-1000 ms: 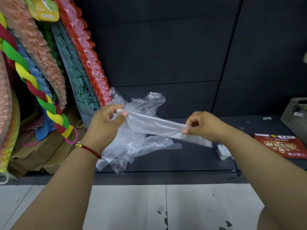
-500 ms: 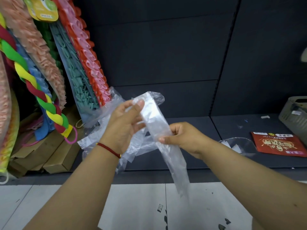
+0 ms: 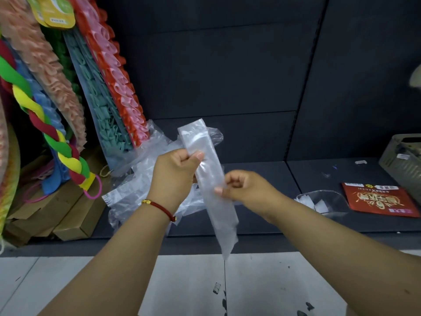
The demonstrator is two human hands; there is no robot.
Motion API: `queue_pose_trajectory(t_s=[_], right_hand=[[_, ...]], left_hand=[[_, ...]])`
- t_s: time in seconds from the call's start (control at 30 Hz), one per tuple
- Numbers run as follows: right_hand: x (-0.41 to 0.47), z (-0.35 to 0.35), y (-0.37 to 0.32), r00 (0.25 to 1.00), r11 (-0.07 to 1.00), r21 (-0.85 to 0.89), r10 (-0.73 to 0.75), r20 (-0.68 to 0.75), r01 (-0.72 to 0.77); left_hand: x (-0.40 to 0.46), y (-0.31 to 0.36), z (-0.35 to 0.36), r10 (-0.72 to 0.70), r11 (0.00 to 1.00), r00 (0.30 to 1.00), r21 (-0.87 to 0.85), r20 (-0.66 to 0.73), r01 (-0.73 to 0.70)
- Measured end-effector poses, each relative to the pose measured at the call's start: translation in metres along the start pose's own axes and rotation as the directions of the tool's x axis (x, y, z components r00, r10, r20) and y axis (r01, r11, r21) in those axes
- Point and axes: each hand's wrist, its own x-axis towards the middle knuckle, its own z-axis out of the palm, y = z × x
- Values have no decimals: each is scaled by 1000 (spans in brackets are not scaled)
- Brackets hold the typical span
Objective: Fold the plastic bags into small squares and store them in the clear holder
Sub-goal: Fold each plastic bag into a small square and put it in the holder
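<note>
A clear plastic bag, folded into a long narrow strip (image 3: 210, 179), hangs nearly upright in front of the dark shelf. My left hand (image 3: 175, 176) pinches the strip near its top, thumb on the front. My right hand (image 3: 241, 187) pinches its right edge lower down, and the tail dangles below toward the floor. Behind my hands lies a loose heap of clear bags (image 3: 134, 185) on the shelf. The clear holder (image 3: 323, 201) sits on the shelf to the right with a few small white folded squares inside.
A red printed packet (image 3: 380, 201) lies right of the holder, and a grey basket (image 3: 403, 160) stands at the far right. Colourful ruffled and braided goods (image 3: 68, 110) hang at left over cardboard boxes (image 3: 66, 215). Pale floor tiles (image 3: 186, 281) run below the shelf edge.
The strip has swung from lying stretched sideways between my hands to standing nearly vertical. My left hand closed on its upper part, and my right hand moved lower along it.
</note>
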Motion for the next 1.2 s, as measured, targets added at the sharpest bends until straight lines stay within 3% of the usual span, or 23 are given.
queue_pose_trajectory(t_s=[0.07,0.13,0.23,0.43,0.63,0.8,0.9,0.97,1.1,1.2], right_hand=[[2,-2,-4,994,989,140,-30,-100,44],[3,-4,-6,985,977,198,-42,-165,75],[4,-6,-5,970,962,252,-43,-241,105],[7,-7,-4,972,930,364,39,-234,50],[6,-10,-6,973,914,405,66,-221,30],[5,-17,-11,970,925,379,66,-235,28],[2,-28,-15,977,914,405,102,-186,-19],[-1,-35,-18,982,899,435,129,-137,-57],[-4,-44,-19,984,895,444,122,-131,-52],[-4,-46,-18,985,929,370,73,-158,-10]], left_hand=[[-2,3,3,-47,989,998,-140,43,53],[-4,5,7,-143,913,975,-357,168,195],[-10,1,16,-256,850,896,-357,363,388],[-11,-8,28,-280,902,916,-248,287,353],[-9,-5,32,-358,848,893,-305,272,433],[-10,8,37,-262,908,946,-285,191,308],[-12,12,36,-3,986,995,-163,103,20],[-11,7,35,157,983,972,-127,176,-135],[-12,1,35,204,960,936,-248,287,-133],[-13,6,37,124,942,936,-335,329,-8]])
